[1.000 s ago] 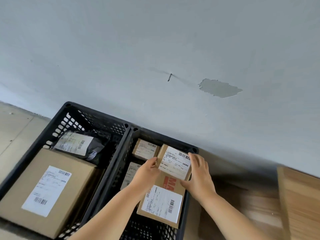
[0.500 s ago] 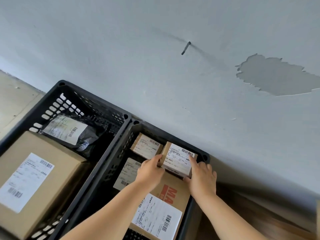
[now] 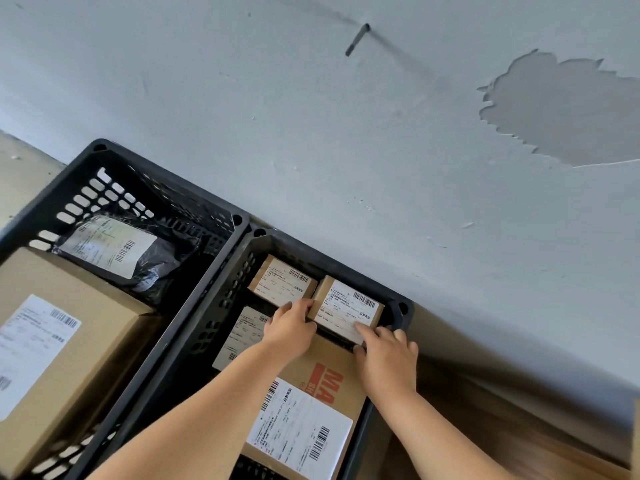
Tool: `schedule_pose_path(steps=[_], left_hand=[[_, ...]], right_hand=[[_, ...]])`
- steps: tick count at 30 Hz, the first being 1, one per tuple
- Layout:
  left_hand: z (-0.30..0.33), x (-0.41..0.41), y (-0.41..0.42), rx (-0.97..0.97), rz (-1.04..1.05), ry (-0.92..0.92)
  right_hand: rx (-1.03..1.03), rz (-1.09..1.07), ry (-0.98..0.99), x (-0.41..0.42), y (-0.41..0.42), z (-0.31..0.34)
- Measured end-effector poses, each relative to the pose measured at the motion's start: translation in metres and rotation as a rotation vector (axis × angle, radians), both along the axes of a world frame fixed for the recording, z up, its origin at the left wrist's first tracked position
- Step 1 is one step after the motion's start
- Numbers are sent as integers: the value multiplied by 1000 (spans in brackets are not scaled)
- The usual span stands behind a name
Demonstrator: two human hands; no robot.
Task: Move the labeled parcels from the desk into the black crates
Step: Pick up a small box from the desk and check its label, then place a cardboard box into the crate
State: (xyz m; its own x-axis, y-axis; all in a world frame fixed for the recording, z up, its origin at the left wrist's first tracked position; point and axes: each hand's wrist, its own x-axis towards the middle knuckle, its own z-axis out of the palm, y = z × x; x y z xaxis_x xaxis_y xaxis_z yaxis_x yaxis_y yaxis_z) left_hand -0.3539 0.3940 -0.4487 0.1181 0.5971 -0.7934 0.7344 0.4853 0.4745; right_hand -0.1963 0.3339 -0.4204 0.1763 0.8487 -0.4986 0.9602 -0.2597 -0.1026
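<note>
Two black crates stand side by side against the wall. In the right crate point(image 3: 403, 308), a small labeled cardboard parcel point(image 3: 346, 311) sits at the far right corner, held between my left hand point(image 3: 291, 327) on its left edge and my right hand point(image 3: 388, 362) on its near right corner. Beside it lies another small labeled parcel point(image 3: 282, 284). A larger box with red lettering point(image 3: 311, 410) lies under my wrists, and a flat labeled parcel point(image 3: 242, 336) is partly hidden by my left arm.
The left crate point(image 3: 100, 150) holds a big cardboard box point(image 3: 62, 341) and a black plastic bag with a label point(image 3: 114, 247). A grey wall with a nail point(image 3: 356, 39) and a peeled patch point(image 3: 568, 112) rises behind. A wooden surface point(image 3: 519, 445) lies at lower right.
The small parcel has gone down from above the larger box into the far right corner of the right crate, both hands still on it. The camera has moved closer and tilted.
</note>
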Motion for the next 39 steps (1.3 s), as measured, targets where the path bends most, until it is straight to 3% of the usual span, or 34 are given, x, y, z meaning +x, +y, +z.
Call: schedule_pose_path(steps=[9,17,29,39], left_hand=[[25,-4,-8,34,57,37],[87,-27,-29,117,137,-16],[223,-71,-63,204,-19,-202],[308,-19,-137,301,-252,-413]], right_hand=[[-17,6,54,6,-11,25],[29,-92,80,-9,-29,86],[239,-338,107,-64,-107,219],[426,-557,77,-42,-208,308]])
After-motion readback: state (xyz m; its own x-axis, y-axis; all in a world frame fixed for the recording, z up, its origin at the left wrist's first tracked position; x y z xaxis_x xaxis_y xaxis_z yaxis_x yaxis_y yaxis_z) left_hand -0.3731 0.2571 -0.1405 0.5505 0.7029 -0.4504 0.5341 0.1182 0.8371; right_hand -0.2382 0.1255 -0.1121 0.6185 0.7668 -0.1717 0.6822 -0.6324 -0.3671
